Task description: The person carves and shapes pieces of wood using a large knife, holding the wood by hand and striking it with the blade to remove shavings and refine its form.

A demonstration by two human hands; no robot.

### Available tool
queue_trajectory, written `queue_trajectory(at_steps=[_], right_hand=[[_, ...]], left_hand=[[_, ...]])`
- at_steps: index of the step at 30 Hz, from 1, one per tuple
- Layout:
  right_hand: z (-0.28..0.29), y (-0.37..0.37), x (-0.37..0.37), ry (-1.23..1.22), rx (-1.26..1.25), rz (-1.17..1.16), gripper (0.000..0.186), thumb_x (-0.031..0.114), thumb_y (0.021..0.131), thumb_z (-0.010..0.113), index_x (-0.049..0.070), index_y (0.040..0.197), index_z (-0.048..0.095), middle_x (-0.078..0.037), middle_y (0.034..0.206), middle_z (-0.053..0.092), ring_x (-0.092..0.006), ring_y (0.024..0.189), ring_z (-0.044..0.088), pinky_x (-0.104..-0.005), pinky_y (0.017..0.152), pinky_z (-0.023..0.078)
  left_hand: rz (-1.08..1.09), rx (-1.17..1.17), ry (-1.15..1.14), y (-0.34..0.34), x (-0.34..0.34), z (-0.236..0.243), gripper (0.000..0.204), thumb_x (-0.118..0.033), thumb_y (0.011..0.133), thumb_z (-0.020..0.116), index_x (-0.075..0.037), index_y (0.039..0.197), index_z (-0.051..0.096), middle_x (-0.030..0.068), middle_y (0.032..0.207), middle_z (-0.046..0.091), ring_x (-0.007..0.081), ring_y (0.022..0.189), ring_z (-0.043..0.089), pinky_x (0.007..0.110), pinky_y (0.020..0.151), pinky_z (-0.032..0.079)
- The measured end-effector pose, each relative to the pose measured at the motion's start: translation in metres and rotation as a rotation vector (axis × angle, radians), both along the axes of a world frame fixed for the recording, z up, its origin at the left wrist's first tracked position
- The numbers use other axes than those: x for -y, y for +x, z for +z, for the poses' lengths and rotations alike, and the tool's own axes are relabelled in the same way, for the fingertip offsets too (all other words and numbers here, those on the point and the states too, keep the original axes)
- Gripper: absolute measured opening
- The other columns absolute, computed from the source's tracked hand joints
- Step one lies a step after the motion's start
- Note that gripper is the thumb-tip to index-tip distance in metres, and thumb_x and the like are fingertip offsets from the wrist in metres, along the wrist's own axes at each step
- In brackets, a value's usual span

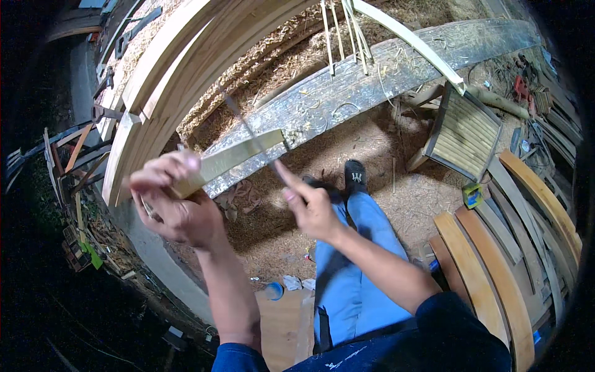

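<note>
My left hand (176, 198) is closed round the near end of a short, pale flat strip of wood (232, 158), which slants up to the right over a worn plank. My right hand (307, 204) grips a long, thin metal blade (248, 127), blurred by motion, that crosses the wood strip near its far part; its handle is mostly hidden in my fingers. The scuffed plank (347, 93), scattered with shavings, runs diagonally behind both hands.
Stacked curved timbers (167, 68) stand at upper left. Thin sticks (344, 37) and a pale curved strip (409, 37) lie at the top. A slatted wooden stool (462, 130) is at right, above more curved boards (496, 266). A blue cup (274, 291) sits on the floor.
</note>
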State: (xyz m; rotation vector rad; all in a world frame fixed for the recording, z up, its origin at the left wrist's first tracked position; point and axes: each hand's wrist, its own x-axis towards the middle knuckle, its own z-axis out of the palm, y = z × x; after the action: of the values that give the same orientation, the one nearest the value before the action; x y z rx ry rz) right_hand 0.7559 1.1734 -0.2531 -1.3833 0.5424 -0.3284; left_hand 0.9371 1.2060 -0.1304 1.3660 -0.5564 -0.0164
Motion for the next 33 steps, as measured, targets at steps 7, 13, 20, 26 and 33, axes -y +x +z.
queue_trajectory(at_steps=[7, 13, 20, 26, 33], right_hand=[[0.058, 0.019, -0.007, 0.011, 0.165, 0.112, 0.048, 0.024, 0.105, 0.049, -0.003, 0.145, 0.046, -0.026, 0.137, 0.056, -0.0342, 0.099, 0.072, -0.0329, 0.08, 0.056], [-0.058, 0.0, -0.006, 0.01, -0.325, -0.006, 0.045, 0.028, 0.106, 0.048, 0.002, 0.142, 0.053, -0.017, 0.088, 0.062, -0.0174, 0.062, 0.062, -0.0359, 0.062, 0.05], [0.005, 0.016, -0.004, 0.149, -0.142, 0.011, 0.047, 0.031, 0.106, 0.047, 0.004, 0.144, 0.051, -0.026, 0.099, 0.07, -0.0217, 0.068, 0.07, -0.0385, 0.063, 0.054], [-0.035, 0.017, 0.002, -0.012, -0.259, 0.04, 0.045, 0.032, 0.105, 0.047, 0.013, 0.146, 0.05, -0.014, 0.054, 0.054, -0.02, 0.047, 0.059, -0.0387, 0.049, 0.048], [-0.005, 0.016, -0.012, -0.057, -0.055, -0.013, 0.044, 0.028, 0.104, 0.048, 0.008, 0.144, 0.053, -0.022, 0.078, 0.07, -0.0243, 0.05, 0.065, -0.0402, 0.051, 0.05]], left_hand=[[0.188, -0.076, -0.159, -0.033, 0.024, -0.006, 0.076, -0.088, 0.086, 0.026, -0.013, 0.07, 0.029, -0.0015, 0.059, 0.023, 0.0122, 0.056, 0.017, 0.031, 0.056, 0.019], [0.172, -0.146, -0.207, -0.028, 0.02, -0.005, 0.055, -0.061, 0.098, 0.032, -0.014, 0.07, 0.03, 0.0004, 0.056, 0.023, 0.013, 0.052, 0.018, 0.032, 0.054, 0.022], [0.121, -0.103, -0.181, -0.025, 0.034, -0.008, 0.046, -0.05, 0.098, 0.034, -0.012, 0.072, 0.031, 0.0017, 0.055, 0.024, 0.014, 0.048, 0.02, 0.031, 0.052, 0.023], [0.091, -0.123, -0.201, -0.014, 0.016, -0.01, 0.043, -0.047, 0.097, 0.036, -0.014, 0.071, 0.028, 0.0014, 0.054, 0.023, 0.0132, 0.048, 0.017, 0.031, 0.052, 0.022], [0.216, -0.11, -0.149, -0.011, 0.0, -0.01, 0.043, -0.049, 0.095, 0.038, -0.016, 0.069, 0.026, -0.0001, 0.053, 0.021, 0.012, 0.049, 0.015, 0.029, 0.05, 0.019]])
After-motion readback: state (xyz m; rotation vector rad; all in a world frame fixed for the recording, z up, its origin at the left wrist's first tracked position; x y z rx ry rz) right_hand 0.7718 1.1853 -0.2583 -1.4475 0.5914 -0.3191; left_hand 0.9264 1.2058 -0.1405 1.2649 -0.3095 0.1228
